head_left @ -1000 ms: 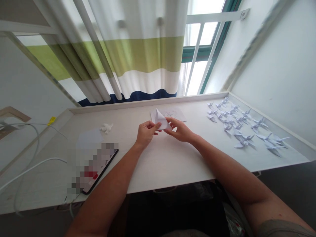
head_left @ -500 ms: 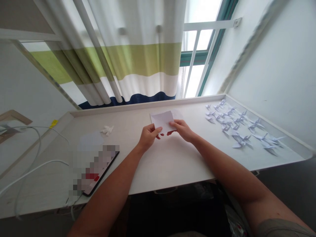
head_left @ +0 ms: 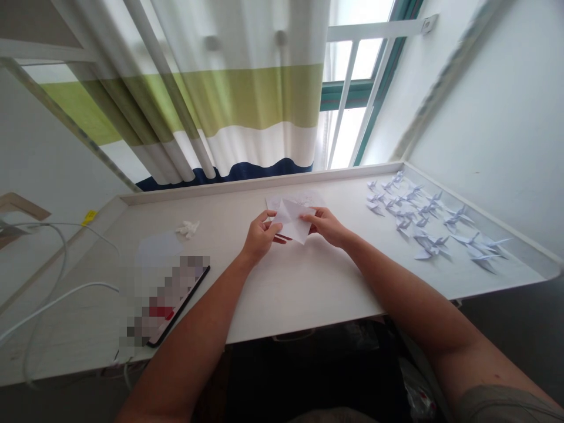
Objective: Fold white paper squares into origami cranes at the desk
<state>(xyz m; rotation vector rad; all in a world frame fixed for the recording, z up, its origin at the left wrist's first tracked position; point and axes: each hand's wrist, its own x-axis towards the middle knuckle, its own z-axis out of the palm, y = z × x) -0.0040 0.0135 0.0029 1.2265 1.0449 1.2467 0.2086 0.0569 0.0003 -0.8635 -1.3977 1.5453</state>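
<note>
Between my two hands is a small square of white paper (head_left: 292, 220), turned with one corner pointing down towards me and showing a crease. My left hand (head_left: 261, 236) pinches its left corner, thumb on top and fingers behind. On the opposite side my right hand (head_left: 326, 226) grips the right corner the same way. The paper is held above the table. Just behind it lies a stack of white paper sheets (head_left: 308, 198) with faint marks, partly covered by the held square.
Many folded white paper cranes (head_left: 414, 211) stand along the right side of the white table (head_left: 304, 294). On the left lie a tablet-like device (head_left: 180, 302) with a blurred screen, a crumpled white tissue (head_left: 188, 229) and white cables (head_left: 66, 294). A low rim (head_left: 220, 188) edges the back.
The paper has been turned in my hands, from a flat edge facing me to a corner pointing down. Both hands keep their hold, and the view has shifted slightly.
</note>
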